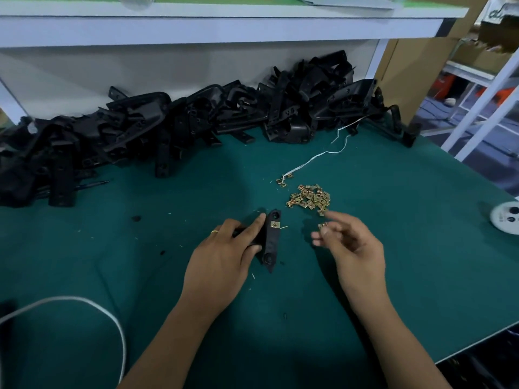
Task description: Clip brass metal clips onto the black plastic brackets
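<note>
My left hand (224, 256) grips a black plastic bracket (271, 242) just above the green table, its long side facing me. One brass clip (274, 225) sits clipped near the bracket's upper end. To the right, my right hand (351, 242) pinches a single brass clip (323, 226) between thumb and fingertips, a short gap from the bracket. A loose pile of brass clips (310, 198) lies on the mat just beyond my right hand.
A long heap of black brackets (182, 122) runs along the back of the green table (393, 262) under a white shelf (224, 26). A white string (323, 154) trails toward the clips. A white cable (84, 301) loops at front left; a white round object (507, 220) sits at the right edge.
</note>
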A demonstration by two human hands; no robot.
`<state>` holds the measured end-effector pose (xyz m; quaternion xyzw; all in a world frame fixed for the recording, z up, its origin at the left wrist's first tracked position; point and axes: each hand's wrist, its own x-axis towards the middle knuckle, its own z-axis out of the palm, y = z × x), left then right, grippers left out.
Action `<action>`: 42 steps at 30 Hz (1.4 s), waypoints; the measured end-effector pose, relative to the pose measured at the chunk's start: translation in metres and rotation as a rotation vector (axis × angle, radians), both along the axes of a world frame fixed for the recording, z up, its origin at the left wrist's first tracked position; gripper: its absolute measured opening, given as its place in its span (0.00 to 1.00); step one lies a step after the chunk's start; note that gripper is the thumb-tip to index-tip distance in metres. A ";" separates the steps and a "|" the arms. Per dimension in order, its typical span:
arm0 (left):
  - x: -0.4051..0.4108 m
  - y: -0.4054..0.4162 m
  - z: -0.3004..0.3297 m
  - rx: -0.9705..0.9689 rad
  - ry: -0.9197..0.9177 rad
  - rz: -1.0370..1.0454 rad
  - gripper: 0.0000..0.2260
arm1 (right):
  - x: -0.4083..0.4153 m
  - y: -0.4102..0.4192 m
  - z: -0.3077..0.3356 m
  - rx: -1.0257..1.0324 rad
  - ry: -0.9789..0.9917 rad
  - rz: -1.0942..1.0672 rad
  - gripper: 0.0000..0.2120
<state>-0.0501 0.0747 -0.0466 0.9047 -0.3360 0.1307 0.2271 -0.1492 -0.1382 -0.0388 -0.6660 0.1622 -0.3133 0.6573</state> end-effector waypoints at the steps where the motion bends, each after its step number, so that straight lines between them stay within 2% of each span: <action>1: 0.000 -0.001 0.001 -0.011 -0.013 -0.011 0.23 | -0.005 0.009 0.000 0.071 -0.017 0.008 0.10; 6: -0.002 0.000 0.001 -0.099 -0.018 -0.054 0.24 | -0.025 0.064 -0.003 0.330 -0.022 0.091 0.06; 13: -0.005 0.001 0.003 -0.089 -0.072 -0.123 0.23 | -0.027 0.069 0.007 0.412 0.044 0.139 0.08; 22: -0.004 0.003 0.003 -0.077 -0.078 -0.128 0.22 | -0.026 0.071 0.004 0.315 0.106 0.148 0.07; 27: -0.006 -0.002 0.003 -0.030 -0.144 -0.146 0.22 | -0.022 0.079 -0.001 0.171 0.167 0.102 0.08; 33: -0.011 -0.003 0.003 -0.073 -0.131 -0.192 0.25 | -0.026 0.075 0.009 0.198 0.161 0.228 0.06; 38: -0.012 0.000 0.008 -0.116 -0.051 -0.245 0.23 | -0.070 0.066 0.008 0.353 0.085 0.067 0.08; 42: -0.011 0.005 0.008 -0.254 0.080 -0.124 0.21 | -0.147 0.033 0.021 0.346 -0.046 -0.400 0.08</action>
